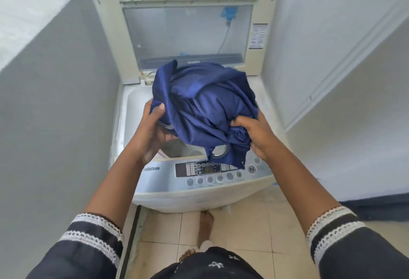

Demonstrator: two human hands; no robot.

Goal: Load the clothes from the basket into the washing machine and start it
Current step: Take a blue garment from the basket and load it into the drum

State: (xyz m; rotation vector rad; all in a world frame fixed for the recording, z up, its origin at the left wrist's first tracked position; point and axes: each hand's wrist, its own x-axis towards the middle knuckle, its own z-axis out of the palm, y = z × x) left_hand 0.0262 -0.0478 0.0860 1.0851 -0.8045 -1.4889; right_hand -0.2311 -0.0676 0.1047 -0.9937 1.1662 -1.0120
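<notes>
A bundle of dark blue cloth (205,106) with metal eyelet rings hangs over the open drum of the top-loading washing machine (130,110). My left hand (152,130) grips its left side, thumb on top of the fabric. My right hand (256,135) clutches a bunched fold at its lower right. The machine's lid (188,35) stands raised against the back. The control panel (212,172) with its row of round buttons lies just below the cloth. The drum's inside is mostly hidden by the bundle. No basket is in view.
Grey-white walls close in on both sides of the machine. A white door or cupboard panel (332,68) angles in at the right. Beige floor tiles (247,230) and my bare feet (205,225) show below the machine's front.
</notes>
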